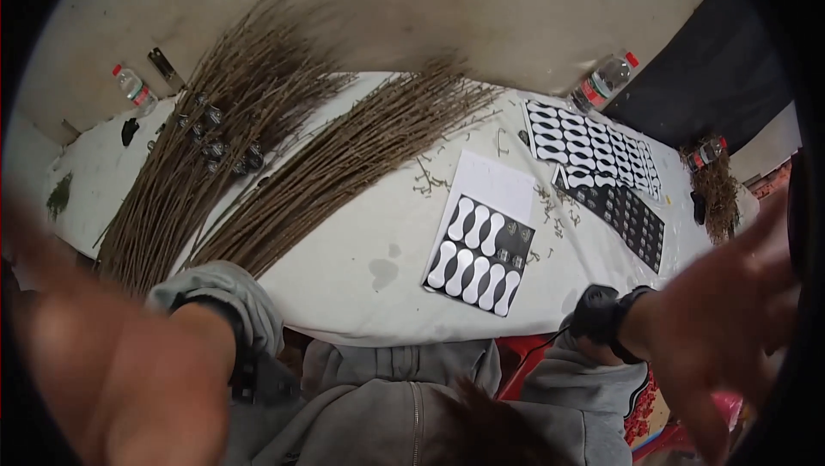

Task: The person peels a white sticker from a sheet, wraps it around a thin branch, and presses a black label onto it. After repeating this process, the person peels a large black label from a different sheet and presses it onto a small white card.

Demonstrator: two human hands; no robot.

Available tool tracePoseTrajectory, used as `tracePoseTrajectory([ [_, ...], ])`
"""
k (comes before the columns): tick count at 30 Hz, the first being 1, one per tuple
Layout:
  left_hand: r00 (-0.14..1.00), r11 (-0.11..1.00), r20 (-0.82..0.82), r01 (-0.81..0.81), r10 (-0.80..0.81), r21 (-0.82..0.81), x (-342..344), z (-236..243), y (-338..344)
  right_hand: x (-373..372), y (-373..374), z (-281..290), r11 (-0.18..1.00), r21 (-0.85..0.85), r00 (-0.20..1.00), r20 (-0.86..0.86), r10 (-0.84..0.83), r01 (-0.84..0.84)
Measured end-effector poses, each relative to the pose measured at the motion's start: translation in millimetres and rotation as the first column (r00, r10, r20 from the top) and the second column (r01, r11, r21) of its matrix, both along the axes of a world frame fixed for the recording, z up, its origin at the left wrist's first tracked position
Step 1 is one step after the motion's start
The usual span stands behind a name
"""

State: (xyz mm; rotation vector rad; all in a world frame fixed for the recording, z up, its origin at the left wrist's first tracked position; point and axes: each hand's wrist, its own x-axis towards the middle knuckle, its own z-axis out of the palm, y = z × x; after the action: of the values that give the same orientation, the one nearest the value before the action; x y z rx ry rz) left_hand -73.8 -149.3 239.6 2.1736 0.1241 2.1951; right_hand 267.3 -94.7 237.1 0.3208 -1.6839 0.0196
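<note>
Blurred left hand (112, 363) and right hand (730, 328) raised near the lens, both open, empty

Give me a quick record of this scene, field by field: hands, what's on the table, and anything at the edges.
left hand: raised near the camera, blurred, holding nothing visible
right hand: raised, fingers spread, empty, black wrist device
table: white cover
twig bundles: two long fans, left half
patterned sheets: black and white, right half
bottles: clear plastic, at the table's far edges
</note>
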Motion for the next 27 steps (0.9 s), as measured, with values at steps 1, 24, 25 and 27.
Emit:
tracePoseTrajectory([
  [1,0.997,0.994,0.009,-0.082,0.082,-0.068,-2,-8,12,-4,13,-13,0.999,-0.039,0.999,0.020,-0.035,0.036],
  [24,0.639,0.732,-0.744,-0.411,-0.195,-0.544,106,-232,123,4,94,-218,0.348,-0.251,0.240,0.968,0.074,0.903],
  [25,0.640,0.733,-0.743,-0.406,-0.198,-0.546,119,-236,123,3,97,-219,0.352,-0.303,0.282,0.953,0.112,0.886],
  [27,0.599,0.751,-0.799,-0.501,-0.059,-0.431,142,-240,122,2,102,-217,0.348,-0.404,0.362,0.914,0.182,0.846],
])
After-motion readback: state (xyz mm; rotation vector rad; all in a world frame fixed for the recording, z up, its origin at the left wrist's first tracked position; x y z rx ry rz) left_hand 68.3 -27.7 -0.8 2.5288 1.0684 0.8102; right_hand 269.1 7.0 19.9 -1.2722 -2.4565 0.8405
